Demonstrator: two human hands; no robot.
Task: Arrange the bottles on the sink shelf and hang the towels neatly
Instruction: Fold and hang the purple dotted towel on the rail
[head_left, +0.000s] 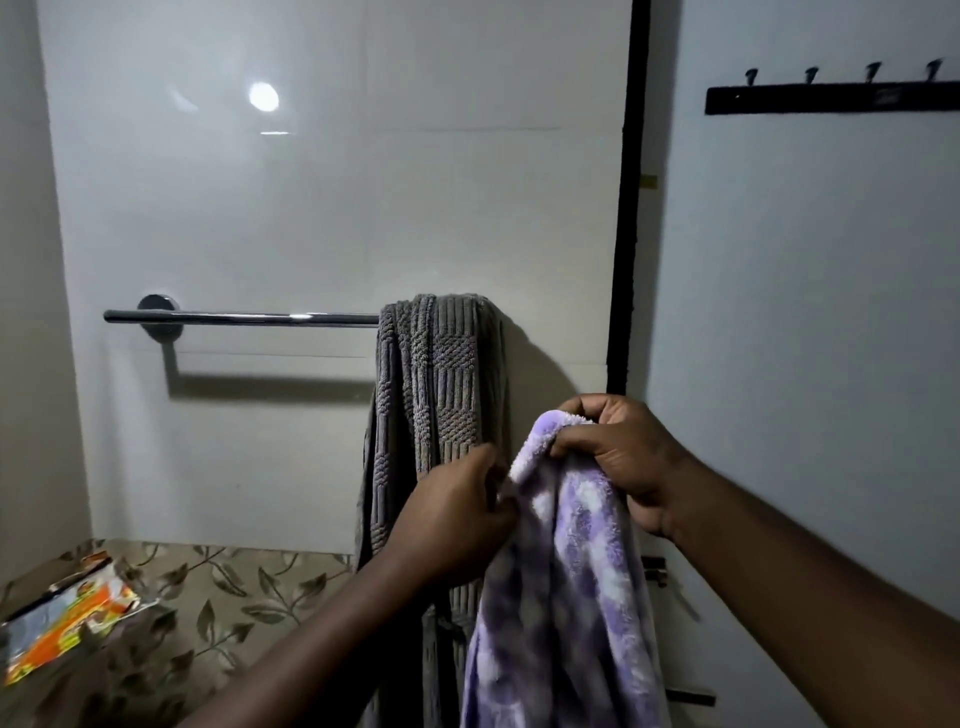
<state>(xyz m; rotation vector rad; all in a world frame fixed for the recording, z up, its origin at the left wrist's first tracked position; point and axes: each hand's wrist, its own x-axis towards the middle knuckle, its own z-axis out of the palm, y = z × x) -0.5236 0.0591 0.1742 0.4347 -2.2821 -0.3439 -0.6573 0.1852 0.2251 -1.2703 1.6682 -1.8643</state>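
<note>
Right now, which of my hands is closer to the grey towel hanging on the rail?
Left. Your left hand sits right in front of the grey towel, overlapping its lower part. Your right hand is off to the towel's right, gripping the purple towel.

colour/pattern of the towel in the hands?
Purple towel, lilac with white blotches, fluffy; head view.

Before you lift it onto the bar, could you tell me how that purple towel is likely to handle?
Probably floppy: the purple towel hangs limp below the right hand and left hand. Its fluffy pile suggests it is light and easy to grip, though it might slide on the polished bar.
</note>
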